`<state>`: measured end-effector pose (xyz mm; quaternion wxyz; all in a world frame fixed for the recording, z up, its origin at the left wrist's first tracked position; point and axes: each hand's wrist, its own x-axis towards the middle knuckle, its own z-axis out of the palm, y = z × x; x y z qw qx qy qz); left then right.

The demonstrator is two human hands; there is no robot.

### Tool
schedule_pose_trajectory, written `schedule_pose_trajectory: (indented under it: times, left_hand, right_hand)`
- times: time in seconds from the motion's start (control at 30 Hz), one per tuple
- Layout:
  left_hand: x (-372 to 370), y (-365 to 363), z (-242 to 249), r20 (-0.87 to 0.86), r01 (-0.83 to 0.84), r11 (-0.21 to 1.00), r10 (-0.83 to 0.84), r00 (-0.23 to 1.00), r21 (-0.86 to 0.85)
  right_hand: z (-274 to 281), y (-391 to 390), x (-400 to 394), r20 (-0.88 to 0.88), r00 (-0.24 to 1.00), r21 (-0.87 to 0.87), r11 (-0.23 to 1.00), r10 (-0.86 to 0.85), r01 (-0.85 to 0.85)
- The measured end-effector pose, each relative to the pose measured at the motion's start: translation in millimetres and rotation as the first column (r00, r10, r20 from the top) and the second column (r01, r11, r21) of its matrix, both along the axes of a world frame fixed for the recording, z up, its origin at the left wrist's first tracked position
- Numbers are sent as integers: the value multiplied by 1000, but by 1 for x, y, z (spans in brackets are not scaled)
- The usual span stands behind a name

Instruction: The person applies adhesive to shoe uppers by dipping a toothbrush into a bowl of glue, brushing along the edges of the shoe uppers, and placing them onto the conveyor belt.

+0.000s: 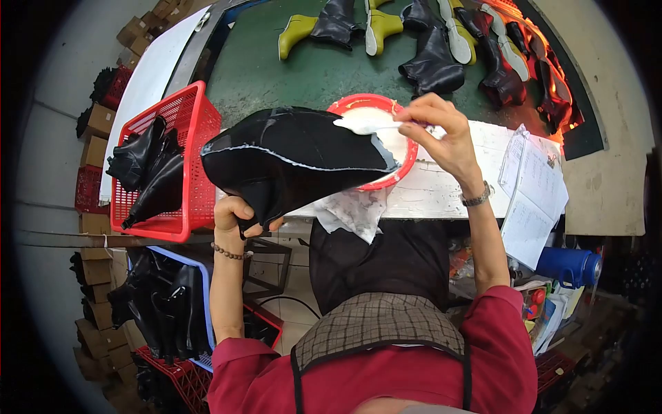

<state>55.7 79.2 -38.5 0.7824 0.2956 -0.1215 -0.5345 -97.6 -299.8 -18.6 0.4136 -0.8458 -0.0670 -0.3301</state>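
My left hand [238, 215] is closed on the lower left part of a black boot upper [289, 141], which it holds up over the bench. A pale whitish line runs along the boot upper's seam, and its right edge has a white coating. My right hand [441, 131] pinches a white-coated brush [365, 126], whose handle is mostly hidden by my fingers. The brush lies over the boot upper's upper right edge. Behind them is a red bowl [412, 160] with white paste or liquid in it, partly covered by the boot upper.
A red basket [200, 124] of black boot uppers stands at left, above a blue crate [207, 290] of more. Boots with yellow and white soles [383, 27] lie on the green surface [255, 52]. Papers [527, 186] and a blue jug [567, 267] are at right.
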Motion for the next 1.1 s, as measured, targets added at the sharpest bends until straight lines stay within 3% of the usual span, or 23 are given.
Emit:
schedule_pose_trajectory:
  times: [0.07,0.17,0.3,0.37,0.63,0.7,0.77,0.83,0.9,0.93,0.97,1.0,1.03,1.1]
  left_hand:
    - [-1,3,4,86,-77,997,77,993,6]
    - [1,4,2,85,-60,998,61,995,-19]
    - [1,0,1,136,20,999,-25,990,32]
    - [4,0,-9,72,122,992,-120,990,-33]
    - [-17,-12,1,92,53,998,-56,994,31]
    - [-16,-9,-2,70,38,998,-42,997,54]
    - [-8,-3,-11,68,68,992,-61,996,-103]
    - [-10,-1,-4,63,20,993,-13,998,-112]
    - [-9,2,-5,54,-34,992,41,998,-123]
    - [-3,4,-9,76,17,994,-8,997,-106]
    - [-2,3,-7,97,70,994,-61,993,-86]
    - [-7,1,-7,102,22,999,-18,995,-41]
    - [-9,-2,-4,100,23,999,-19,995,-41]
    - [-13,-10,2,149,27,1000,-28,988,7]
  right_hand:
    - [-12,-2,-11,-69,998,107,994,-4,12]
    - [-25,-4,-21,-97,995,160,987,-5,21]
    - [-20,-6,-11,10,1000,91,996,-1,0]
    - [-9,-3,-3,8,1000,95,995,17,-18]
    - [12,9,17,-77,993,-4,996,91,-92]
    - [14,11,17,-77,993,127,988,93,-83]
    - [8,6,8,-18,999,82,996,42,-41]
    - [-6,-1,-6,42,999,37,999,4,-6]
    - [-23,-6,-23,-31,998,48,997,-62,64]
    - [-28,-5,-26,-31,998,45,997,-53,55]
    - [-31,-3,-28,-56,998,151,988,-36,44]
    - [-32,-2,-29,-80,997,256,966,-21,41]
    - [-31,-4,-29,-82,996,256,966,-22,42]
    - [-14,-3,-24,-28,998,33,998,-59,60]
